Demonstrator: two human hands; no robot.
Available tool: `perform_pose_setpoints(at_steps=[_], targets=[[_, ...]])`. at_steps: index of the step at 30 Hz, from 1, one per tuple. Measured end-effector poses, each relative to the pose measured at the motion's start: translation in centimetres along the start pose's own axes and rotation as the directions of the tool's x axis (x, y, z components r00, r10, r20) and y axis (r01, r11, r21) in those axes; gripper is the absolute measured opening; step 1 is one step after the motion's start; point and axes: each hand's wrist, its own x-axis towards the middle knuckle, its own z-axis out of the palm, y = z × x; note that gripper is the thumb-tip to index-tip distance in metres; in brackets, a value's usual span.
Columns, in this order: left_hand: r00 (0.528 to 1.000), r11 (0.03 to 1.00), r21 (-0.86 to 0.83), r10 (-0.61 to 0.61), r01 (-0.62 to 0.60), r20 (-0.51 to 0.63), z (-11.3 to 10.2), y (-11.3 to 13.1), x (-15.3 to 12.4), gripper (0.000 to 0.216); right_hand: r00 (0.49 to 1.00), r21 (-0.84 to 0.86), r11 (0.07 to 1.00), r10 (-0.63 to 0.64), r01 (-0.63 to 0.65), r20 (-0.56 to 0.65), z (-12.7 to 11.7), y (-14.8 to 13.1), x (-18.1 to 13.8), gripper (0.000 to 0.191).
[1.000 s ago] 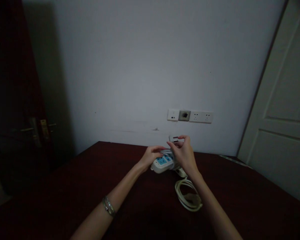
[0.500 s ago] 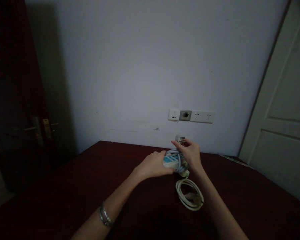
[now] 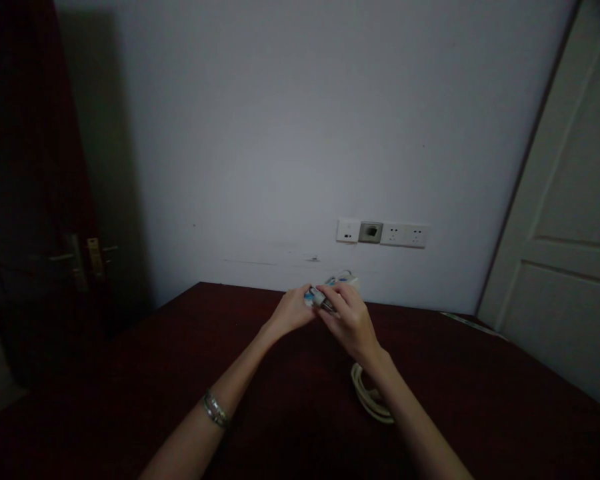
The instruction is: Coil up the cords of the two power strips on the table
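Note:
Both my hands are raised over the far middle of a dark red table (image 3: 130, 400). My left hand (image 3: 291, 312) grips a white power strip (image 3: 336, 283) with blue sockets, lifted off the table and mostly hidden behind my fingers. My right hand (image 3: 349, 319) is closed in a pinch on the strip's plug or cable end against the strip; which of the two I cannot make out. A coil of pale cable (image 3: 370, 400) lies on the table under my right wrist, partly hidden by my forearm. A silver bracelet (image 3: 214, 409) is on my left wrist.
A row of wall sockets (image 3: 383, 233) sits on the white wall just above the table's far edge. A dark door with a brass handle (image 3: 87, 257) stands at the left. A white panelled door (image 3: 565, 233) is at the right.
The power strip has been lifted from the table and turned up toward the wall. My right hand has moved left and down onto it. The cable coil stays put.

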Motion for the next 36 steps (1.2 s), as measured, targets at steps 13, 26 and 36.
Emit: perform_pose_setpoints(at_steps=[13, 26, 36], targets=[[0.977, 0.995, -0.063, -0.093, 0.082, -0.191, -0.6, -2.1, 0.5, 0.061, 0.994, 0.124, 0.988, -0.085, 0.094, -0.071, 1.1, -2.2, -0.3, 0.044], [0.82, 0.892, -0.408, -0.08, -0.195, -0.567, 1.0, 0.8, -0.5, 0.06, 0.538, 0.942, 0.199, 0.843, -0.27, -0.023, -1.3, -0.3, 2.4, 0.032], [0.854, 0.661, -0.682, -0.12, -0.311, -0.506, 2.7, 1.4, -0.7, 0.058, 0.532, 0.943, -0.252, 0.78, -0.216, 0.33, -2.1, 2.2, 1.8, 0.02]])
